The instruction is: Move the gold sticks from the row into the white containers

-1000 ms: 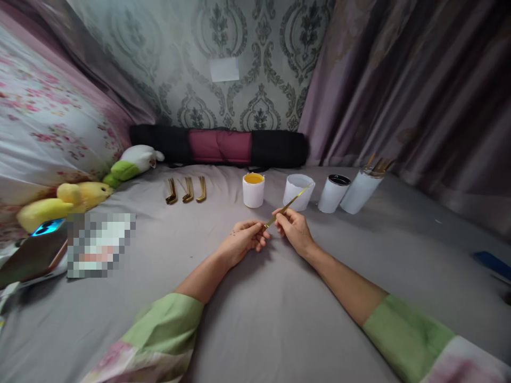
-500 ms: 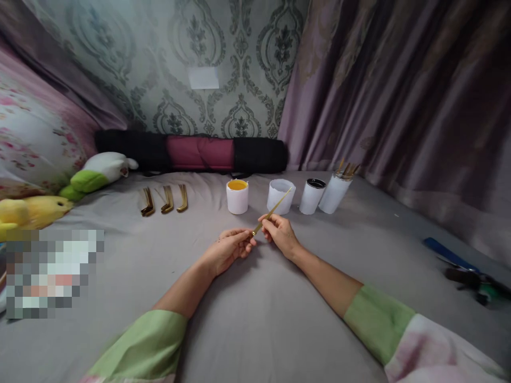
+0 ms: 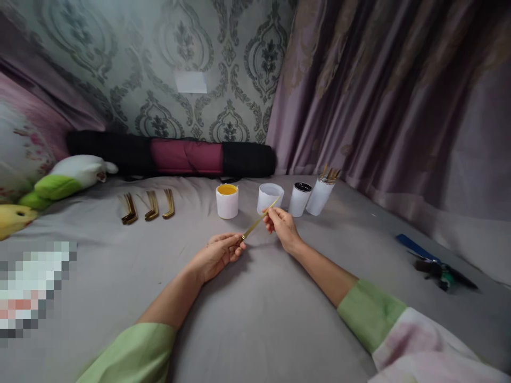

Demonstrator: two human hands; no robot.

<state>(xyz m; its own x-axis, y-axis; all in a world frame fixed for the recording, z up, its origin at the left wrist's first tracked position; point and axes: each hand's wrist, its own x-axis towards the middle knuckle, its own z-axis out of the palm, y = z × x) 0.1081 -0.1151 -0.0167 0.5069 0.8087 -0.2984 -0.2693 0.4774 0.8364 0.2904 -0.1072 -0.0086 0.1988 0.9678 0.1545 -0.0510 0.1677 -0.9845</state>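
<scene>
Gold strip [image 3: 255, 225] slants up between the two hands, held in the air above the grey sheet [image 3: 279, 330], its lower end by the left fingers and its upper end pointing away to the right. From where I stand, the left hand [image 3: 217, 257] has thumb and fingers pinched together on that lower end, with the other fingers curled beneath. The right hand [image 3: 284, 227] has its thumb and first finger closed on the strip higher up, just short of the thin tip, which pokes out past them. Between the two grips a bare stretch of gold shows.

Behind that tip, as I see it, is a white tub [image 3: 263, 202] with a pale inside; I can't tell whether the strip touches it. To its left stands a tub with yellow inside [image 3: 227, 205], and to its right a dark-topped cup [image 3: 297, 203], close beside a taller container [image 3: 319, 199] that leans to the right in my view and has brown sticks poking out.

Well off to the left, three bunches of bent gold pieces [image 3: 151, 209] lie in a row on the sheet. A long black and dark red roll [image 3: 187, 157] lies along the patterned wall [image 3: 167, 58].
</scene>
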